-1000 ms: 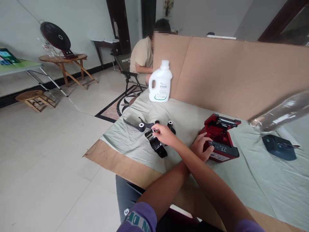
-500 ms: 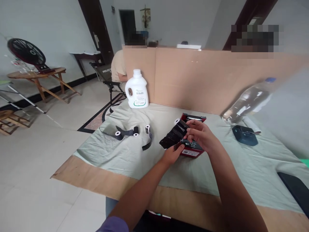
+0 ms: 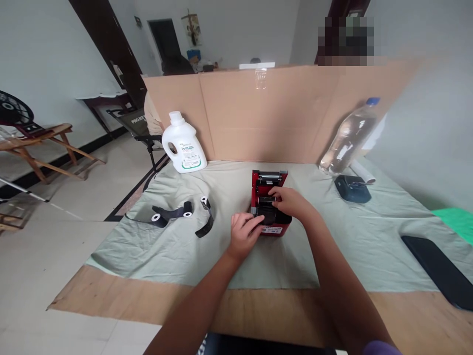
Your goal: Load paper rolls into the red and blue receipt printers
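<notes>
A small red and black printer (image 3: 273, 230) stands on the cloth with its lid (image 3: 269, 177) raised. In its open bay lies a roll of black paper (image 3: 266, 200), its loose end (image 3: 266, 216) running over the front. My right hand (image 3: 293, 203) reaches in from the right, fingers closed on the roll. From the left, my left hand (image 3: 244, 234) pinches the loose end at the printer's front edge; part of the grip is hidden. Further left lie other black rolls with white cores, one roll (image 3: 158, 220) with its tail unwound and a curled strip (image 3: 205, 227) beside them.
A white detergent jug (image 3: 185, 148) stands at the back left before a cardboard screen (image 3: 258, 118). At the right are a clear bottle (image 3: 349, 138) leaning on the screen, a dark box-like object (image 3: 353, 189) and a black phone (image 3: 438, 268). A person's sleeve (image 3: 151, 116) shows behind the screen.
Both hands have lowered the black roll from above the printer into its open bay. The view has shifted, with the printer now seen more from the front.
</notes>
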{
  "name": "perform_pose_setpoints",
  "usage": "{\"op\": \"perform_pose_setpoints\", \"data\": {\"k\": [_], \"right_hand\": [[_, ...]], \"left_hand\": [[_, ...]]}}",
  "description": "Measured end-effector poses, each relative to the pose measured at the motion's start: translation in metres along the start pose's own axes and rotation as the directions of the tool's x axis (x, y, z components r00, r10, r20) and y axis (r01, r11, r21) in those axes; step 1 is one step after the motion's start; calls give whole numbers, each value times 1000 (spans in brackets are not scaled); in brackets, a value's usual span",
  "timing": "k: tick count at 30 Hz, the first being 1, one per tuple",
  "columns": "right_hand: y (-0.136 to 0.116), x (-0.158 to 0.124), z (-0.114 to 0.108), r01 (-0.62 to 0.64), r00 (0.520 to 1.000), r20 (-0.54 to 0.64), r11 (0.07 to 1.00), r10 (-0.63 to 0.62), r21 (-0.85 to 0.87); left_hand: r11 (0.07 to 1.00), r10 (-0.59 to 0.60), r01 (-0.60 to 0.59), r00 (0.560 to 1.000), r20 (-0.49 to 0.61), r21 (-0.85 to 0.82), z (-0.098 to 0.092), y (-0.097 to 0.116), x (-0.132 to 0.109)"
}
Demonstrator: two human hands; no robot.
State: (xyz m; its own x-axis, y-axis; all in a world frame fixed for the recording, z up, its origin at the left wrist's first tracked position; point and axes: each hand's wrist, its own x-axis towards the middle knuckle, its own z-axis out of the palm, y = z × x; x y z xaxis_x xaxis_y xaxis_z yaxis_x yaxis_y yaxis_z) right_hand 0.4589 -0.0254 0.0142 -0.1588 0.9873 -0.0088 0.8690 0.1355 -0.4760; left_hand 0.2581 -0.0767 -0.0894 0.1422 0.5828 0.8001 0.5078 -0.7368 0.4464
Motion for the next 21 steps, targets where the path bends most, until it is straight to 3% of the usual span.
{"op": "perform_pose_setpoints", "data": {"k": [5,10,14,17,21], "right_hand": [[-4,5,9,-79,997,-4,970,80,-228],[-6,17,14,-142,986,38,946,160,-291],[-5,23,17,-147,978,103,950,181,-275],[-3,24,15,-138,977,127,959,173,-247],[9,20,-3,-127,984,133,991,121,37]], "left_hand": [[1000,23,-23,1000,-2,18,0,7,3],[1000,1,-1,1000,1,11,5,11,5],[999,-21,21,1000,6,32,6,19,9],[998,-1,-5,997,80,67,5,24,13],[998,36,-45,988,150,53,4,25,16]]}}
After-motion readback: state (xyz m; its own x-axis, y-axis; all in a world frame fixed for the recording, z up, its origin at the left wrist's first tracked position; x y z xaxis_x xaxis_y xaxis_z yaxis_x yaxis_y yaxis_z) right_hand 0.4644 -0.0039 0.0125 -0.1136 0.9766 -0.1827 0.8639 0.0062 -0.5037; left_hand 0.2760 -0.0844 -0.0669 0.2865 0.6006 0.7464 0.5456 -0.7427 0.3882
